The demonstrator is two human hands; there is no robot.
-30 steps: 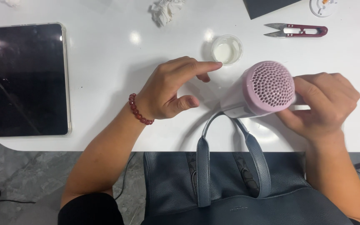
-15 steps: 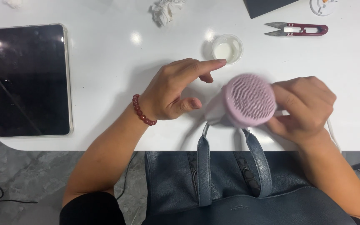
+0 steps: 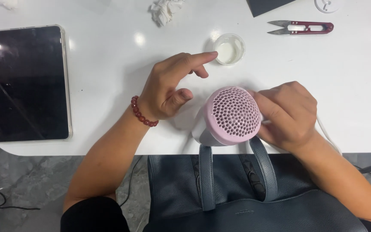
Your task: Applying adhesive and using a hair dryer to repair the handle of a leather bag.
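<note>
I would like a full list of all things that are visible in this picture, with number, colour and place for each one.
hair dryer: 1, pink and white, near table edge, perforated end facing the camera, held by the right hand
tablet: 1, black screen in a clear case, left on the table
small round dish: 1, clear with white inside, centre top
thread snips: 1, dark red handle, top right
crumpled tissue: 1, white, top centre
handbag: 1, dark blue-grey, below the table edge, handles up
table: 1, white
bead bracelet: 1, dark red, on the left wrist
left hand: open, beside the dryer, not touching it
right hand: grips the dryer
</note>
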